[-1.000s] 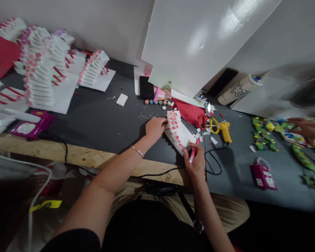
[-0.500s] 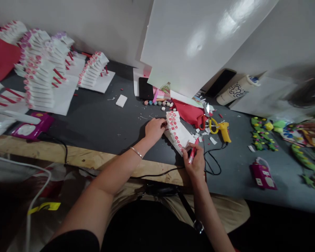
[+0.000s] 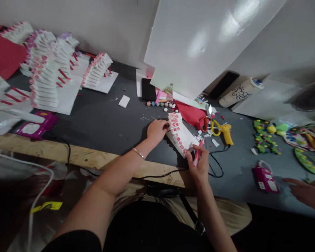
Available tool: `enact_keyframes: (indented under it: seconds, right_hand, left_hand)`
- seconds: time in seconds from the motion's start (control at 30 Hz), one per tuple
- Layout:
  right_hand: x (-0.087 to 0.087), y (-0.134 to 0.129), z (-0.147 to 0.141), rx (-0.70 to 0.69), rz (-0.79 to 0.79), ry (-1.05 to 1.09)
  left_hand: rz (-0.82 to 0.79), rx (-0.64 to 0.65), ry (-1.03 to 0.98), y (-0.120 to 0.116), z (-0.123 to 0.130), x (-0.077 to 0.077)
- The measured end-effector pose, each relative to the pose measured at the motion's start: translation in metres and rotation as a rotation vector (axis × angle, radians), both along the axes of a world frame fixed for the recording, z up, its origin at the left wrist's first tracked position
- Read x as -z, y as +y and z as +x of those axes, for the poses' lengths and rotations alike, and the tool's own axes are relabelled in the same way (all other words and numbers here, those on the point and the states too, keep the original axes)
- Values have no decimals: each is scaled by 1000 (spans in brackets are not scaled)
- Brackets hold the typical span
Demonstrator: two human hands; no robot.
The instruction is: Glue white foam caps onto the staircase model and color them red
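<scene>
A white stepped paper piece (image 3: 184, 133), lined with red-pink marks along its left edge, lies on the dark table in front of me. My left hand (image 3: 157, 130) pinches the upper left edge of this piece, thumb and fingers together. At its lower right end is my right hand (image 3: 198, 162), with a pink-red marker (image 3: 197, 155) held in the fingers while thumb and fingertips touch the paper. The far fingertips of my left hand are partly hidden by the paper's edge.
Scissors (image 3: 215, 127), a yellow glue gun (image 3: 227, 134) and white scraps lie to the right. Similar stepped pieces (image 3: 44, 82) stand at left. A phone (image 3: 148, 89) lies behind. A purple power strip (image 3: 267, 179) and another person's hand (image 3: 306, 192) are at far right.
The view has shifted slightly, moving everything a little to the right. Another person's hand now reaches in at the lower right. My hands keep their hold on the paper and marker.
</scene>
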State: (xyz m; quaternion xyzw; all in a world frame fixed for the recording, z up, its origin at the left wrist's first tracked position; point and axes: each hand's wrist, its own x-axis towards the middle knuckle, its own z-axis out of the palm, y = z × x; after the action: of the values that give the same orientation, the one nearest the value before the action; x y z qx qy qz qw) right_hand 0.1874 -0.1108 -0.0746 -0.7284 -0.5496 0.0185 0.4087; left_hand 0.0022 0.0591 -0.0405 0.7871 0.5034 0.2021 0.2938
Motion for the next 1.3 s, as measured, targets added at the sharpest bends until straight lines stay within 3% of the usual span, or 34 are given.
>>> enact_keyframes:
  seconds: [0.17, 0.3, 0.43, 0.53, 1.03, 1.3]
  right_hand:
    - [-31, 6, -6, -71, 103, -42]
    - [-42, 41, -24, -155, 88, -82]
    - [-35, 76, -38, -204, 42, -97]
    - [-28, 86, -40, -200, 21, -84]
    - [-22, 86, -35, -231, 51, 9]
    - [-21, 85, -34, -218, 34, 17]
  left_hand:
    - [10, 21, 16, 0, 0, -1]
    - [19, 30, 9, 0, 0, 1]
    - [32, 29, 2, 1, 0, 6]
    - [47, 36, 3, 1, 0, 8]
    - [112, 113, 52, 4, 2, 6]
    - [124, 66, 2, 5, 0, 7]
